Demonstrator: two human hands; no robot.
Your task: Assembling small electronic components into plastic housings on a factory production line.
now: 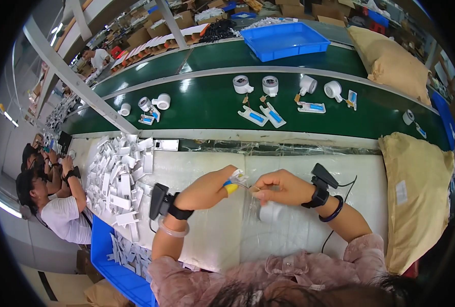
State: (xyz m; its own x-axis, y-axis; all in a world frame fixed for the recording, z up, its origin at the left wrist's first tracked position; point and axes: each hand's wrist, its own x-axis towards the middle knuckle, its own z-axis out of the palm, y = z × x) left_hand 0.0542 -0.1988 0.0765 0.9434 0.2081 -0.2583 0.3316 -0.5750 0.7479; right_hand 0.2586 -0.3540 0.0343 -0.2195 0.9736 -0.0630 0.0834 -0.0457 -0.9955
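My left hand pinches a small white and blue part with a yellow tip over the white worktable. My right hand is closed on a clear plastic bag, its fingertips touching the part from the right. A white round piece hangs inside the bag just below my right hand. Both wrists carry black strapped devices.
A pile of white flat parts lies left of my hands, above a blue bin. The green conveyor belt behind carries white rolls and blue-white parts. Tan sacks sit at right. Other people work at far left.
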